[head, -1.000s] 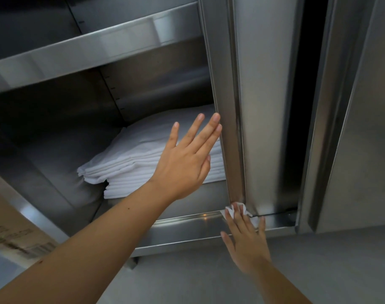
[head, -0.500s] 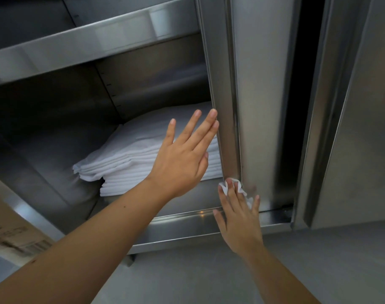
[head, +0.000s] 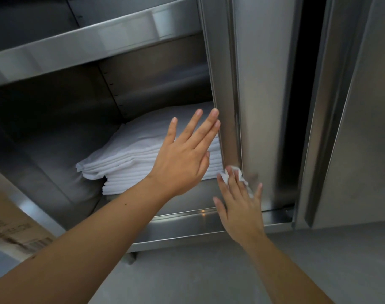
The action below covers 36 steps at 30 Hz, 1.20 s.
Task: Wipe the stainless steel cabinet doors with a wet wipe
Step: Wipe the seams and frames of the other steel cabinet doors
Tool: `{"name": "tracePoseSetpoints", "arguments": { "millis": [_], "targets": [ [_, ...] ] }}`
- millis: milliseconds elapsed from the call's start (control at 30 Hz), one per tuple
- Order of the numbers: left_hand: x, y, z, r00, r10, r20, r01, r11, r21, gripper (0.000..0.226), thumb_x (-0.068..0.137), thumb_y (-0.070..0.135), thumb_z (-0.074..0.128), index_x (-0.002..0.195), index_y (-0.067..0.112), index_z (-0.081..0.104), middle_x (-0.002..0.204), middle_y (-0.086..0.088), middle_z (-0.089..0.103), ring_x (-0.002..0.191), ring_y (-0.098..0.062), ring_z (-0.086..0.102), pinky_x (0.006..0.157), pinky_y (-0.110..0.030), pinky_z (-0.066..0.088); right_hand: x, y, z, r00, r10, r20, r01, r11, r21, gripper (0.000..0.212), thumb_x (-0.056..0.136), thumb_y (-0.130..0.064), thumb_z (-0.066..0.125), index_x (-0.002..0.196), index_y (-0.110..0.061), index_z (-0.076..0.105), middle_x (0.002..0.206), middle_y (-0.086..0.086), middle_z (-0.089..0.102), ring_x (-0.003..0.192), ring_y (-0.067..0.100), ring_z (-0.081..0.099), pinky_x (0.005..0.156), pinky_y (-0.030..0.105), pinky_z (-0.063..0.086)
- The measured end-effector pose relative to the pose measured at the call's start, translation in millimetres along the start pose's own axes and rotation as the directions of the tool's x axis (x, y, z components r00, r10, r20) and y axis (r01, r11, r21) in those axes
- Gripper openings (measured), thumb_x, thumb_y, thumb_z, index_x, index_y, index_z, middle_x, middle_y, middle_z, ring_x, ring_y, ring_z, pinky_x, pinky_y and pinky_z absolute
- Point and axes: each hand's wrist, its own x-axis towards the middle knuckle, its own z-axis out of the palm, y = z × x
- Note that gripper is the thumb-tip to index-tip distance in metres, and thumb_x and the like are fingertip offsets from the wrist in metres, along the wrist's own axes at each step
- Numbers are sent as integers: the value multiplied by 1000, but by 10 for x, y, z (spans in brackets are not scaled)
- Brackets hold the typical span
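Observation:
A stainless steel cabinet door (head: 261,88) stands in the middle of the head view, its left edge next to the open compartment. With straight fingers, my right hand (head: 239,207) presses a crumpled white wet wipe (head: 235,175) flat against the door's lower left edge. Most of the wipe is hidden under the fingers. My left hand (head: 185,156) has its fingers straight, and the fingertips touch the door's left edge higher up. It holds nothing. A second steel door (head: 362,128) stands at the right.
Inside the open cabinet a stack of folded white cloths (head: 132,159) lies on the lower shelf, under a steel shelf (head: 95,47). A cardboard box (head: 9,224) sits at the lower left. The grey floor (head: 209,270) lies below the cabinet's bottom rail (head: 187,222).
My right hand has slid the wipe upward along the door's left edge, from the bottom corner. My left hand has stayed at the door's edge.

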Motion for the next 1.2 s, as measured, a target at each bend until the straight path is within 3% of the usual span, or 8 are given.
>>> {"name": "tracePoseSetpoints", "arguments": {
  "millis": [167, 333, 500, 700, 833, 967, 1100, 1200],
  "targets": [
    [-9, 10, 8, 1000, 7, 5, -7, 1000, 1, 57, 92, 26, 31, 145, 8, 33, 154, -6, 27, 141, -24, 20, 110, -48, 4, 136, -73, -46, 999, -7, -36, 5, 999, -44, 58, 91, -42, 31, 144, -17, 30, 151, 7, 31, 133, 23, 31, 99, 65, 20],
    [0, -2, -6, 1000, 11, 10, -12, 1000, 19, 56, 92, 27, 30, 145, 9, 34, 153, -5, 28, 140, -24, 21, 109, -52, 12, -285, 66, 158, 974, 41, 222, -32, 998, -46, 62, 99, -50, 5, 142, -18, 35, 150, 6, 33, 131, 23, 34, 106, 61, 19],
    [2, 5, -17, 1000, 5, 17, -5, 1000, 20, 56, 92, 28, 30, 145, 8, 33, 153, -6, 29, 139, -24, 22, 106, -56, 13, -552, 44, 253, 901, 115, 417, -115, 993, -24, 66, 98, -54, 3, 139, -17, 38, 145, 9, 42, 132, 25, 34, 108, 52, 4],
    [-2, 25, -31, 1000, -2, 25, 1, 1000, 6, 57, 92, 28, 31, 145, 8, 34, 153, -6, 29, 140, -24, 23, 106, -56, 13, -27, -67, -18, 996, 40, 78, -38, 999, -31, 55, 95, -46, 23, 139, -17, 37, 146, 8, 41, 125, 28, 44, 103, 61, 26],
    [-1, 24, -24, 999, -5, 43, 4, 1000, 8, 57, 92, 28, 30, 145, 8, 33, 154, -6, 28, 140, -24, 23, 107, -54, 13, 295, -159, -186, 999, 19, -36, -21, 998, -59, 60, 89, -43, 34, 142, -14, 35, 151, 9, 33, 134, 25, 32, 101, 60, 16],
    [0, 12, -25, 999, 3, 47, -4, 1000, 17, 57, 92, 29, 31, 145, 8, 32, 153, -5, 28, 140, -24, 21, 106, -56, 12, -56, -65, 42, 987, 60, 151, -48, 996, -80, 60, 94, -50, 22, 143, -16, 30, 151, 7, 29, 133, 25, 31, 106, 59, 16],
    [3, -3, -43, 999, 12, 49, -13, 1000, 25, 56, 93, 30, 30, 145, 8, 33, 152, -6, 30, 139, -25, 25, 106, -55, 14, -625, 33, 282, 884, 133, 447, -130, 991, -37, 66, 97, -53, 0, 138, -18, 38, 147, 6, 34, 129, 27, 36, 110, 53, 3],
    [6, -6, -57, 999, 13, 51, -14, 999, 35, 56, 93, 30, 29, 144, 10, 36, 152, -5, 31, 139, -27, 28, 105, -56, 14, -668, 71, 253, 865, 128, 486, -132, 991, -27, 65, 97, -53, 0, 136, -18, 38, 145, 6, 34, 128, 25, 37, 113, 48, -6]
  ]
}}
